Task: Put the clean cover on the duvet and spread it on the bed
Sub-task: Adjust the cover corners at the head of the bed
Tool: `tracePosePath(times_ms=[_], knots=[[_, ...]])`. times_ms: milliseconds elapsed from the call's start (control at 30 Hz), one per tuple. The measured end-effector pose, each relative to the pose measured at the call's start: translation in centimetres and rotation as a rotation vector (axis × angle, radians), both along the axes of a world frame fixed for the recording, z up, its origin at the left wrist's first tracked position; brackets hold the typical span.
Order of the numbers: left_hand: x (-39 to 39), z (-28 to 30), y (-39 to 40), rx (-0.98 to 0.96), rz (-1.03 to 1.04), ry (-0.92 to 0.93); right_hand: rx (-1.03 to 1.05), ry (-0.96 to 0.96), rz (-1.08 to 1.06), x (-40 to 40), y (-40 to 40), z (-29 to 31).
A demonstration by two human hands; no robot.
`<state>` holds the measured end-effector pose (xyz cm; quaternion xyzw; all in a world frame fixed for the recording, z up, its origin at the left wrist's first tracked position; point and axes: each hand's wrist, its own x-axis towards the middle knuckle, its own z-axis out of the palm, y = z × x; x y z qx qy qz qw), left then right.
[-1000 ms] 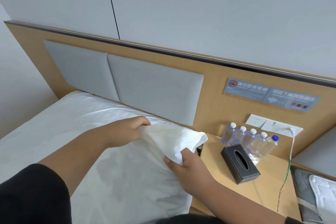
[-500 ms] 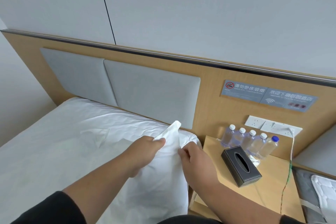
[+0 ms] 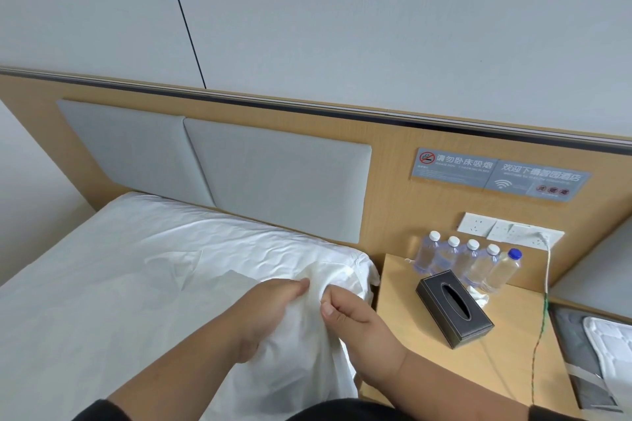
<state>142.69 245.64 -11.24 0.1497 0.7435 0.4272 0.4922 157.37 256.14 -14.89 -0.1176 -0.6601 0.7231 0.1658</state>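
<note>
Nightstand [image 3: 420, 362], tissue box [image 3: 455, 313], bottles [image 3: 468, 261] flank cover [image 3: 301, 335].

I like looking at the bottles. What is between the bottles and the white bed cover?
In the head view, the black tissue box sits on the wooden bedside table, between the bottles and the white cover.

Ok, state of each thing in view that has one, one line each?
left hand: grips the cover corner
right hand: pinches the same corner
duvet cover: spread over bed, corner bunched
water bottles: five, upright, capped
tissue box: flat on nightstand
plug: in socket
</note>
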Motion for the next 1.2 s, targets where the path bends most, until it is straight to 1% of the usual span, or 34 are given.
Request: tracePosePath(times_ms=[100, 167, 233, 267, 300, 333, 400, 467, 533, 600, 633, 700, 800, 833, 867, 1000, 1067, 1133, 1200], knots=[[-0.7, 0.0, -0.9, -0.038, -0.010, -0.092, -0.258, -0.043, -0.129, -0.9, 0.5, -0.7], [-1.0, 0.0, -1.2, -0.021, -0.022, -0.115, -0.337, -0.109, -0.175, -1.4, 0.8, -1.2], [-0.9, 0.2, -1.1, 0.033, 0.000, -0.076, -0.371, -0.235, -0.122, -1.7, 0.8, -2.0], [-0.8, 0.3, -1.0, 0.066, 0.015, -0.012, -0.386, -0.309, -0.073, -1.8, 0.5, -2.1], [-0.9, 0.3, -0.9, 0.102, 0.017, 0.075, -0.369, -0.385, -0.042, -1.9, 0.2, -2.2], [-1.0, 0.3, -0.8, 0.143, 0.001, 0.158, -0.306, -0.439, -0.049, -1.9, 0.1, -2.0], [-1.6, 0.1, -0.7, 0.186, -0.067, 0.275, -0.110, -0.509, -0.114, -2.4, 0.4, -2.0], [-3.1, -0.1, -1.0, 0.118, -0.193, 0.406, 0.011, -0.465, -0.156, -3.2, 1.2, -1.7], [-5.0, -0.5, -1.3, -0.017, -0.376, 0.561, 0.075, -0.418, -0.180, -3.9, 1.7, -1.1], [-7.1, -1.2, -1.3, -0.170, -0.529, 0.667, 0.139, -0.398, -0.212, -4.5, 2.3, -1.0], [-8.2, -1.7, -1.2, -0.225, -0.584, 0.683, 0.137, -0.375, -0.240, -4.7, 3.0, -1.3], [-10.3, -2.9, -0.7, -0.266, -0.654, 0.688, 0.067, -0.336, -0.312, -4.9, 4.9, -1.8], [-13.1, -4.4, 0.8, -0.279, -0.782, 0.857, -0.048, -0.265, -0.378, -5.2, 9.2, -3.2], [-14.1, -5.0, 1.6, -0.275, -0.787, 0.889, -0.078, -0.254, -0.375, -5.6, 10.5, -3.7], [-15.1, -5.6, 2.5, -0.262, -0.765, 0.905, -0.106, -0.265, -0.366, -6.2, 11.7, -4.0], [-18.6, -8.5, 6.4, -0.257, -0.501, 0.820, -0.175, -0.390, -0.287, -8.9, 16.4, -6.5], [-20.2, -10.3, 8.0, -0.316, -0.473, 0.798, -0.215, -0.432, -0.246, -10.2, 18.4, -7.5], [-21.4, -11.8, 8.9, -0.384, -0.490, 0.738, -0.236, -0.440, -0.206, -11.2, 20.1, -8.1], [-22.1, -13.1, 8.8, -0.432, -0.495, 0.599, -0.254, -0.459, -0.127, -12.1, 21.2, -8.1]])
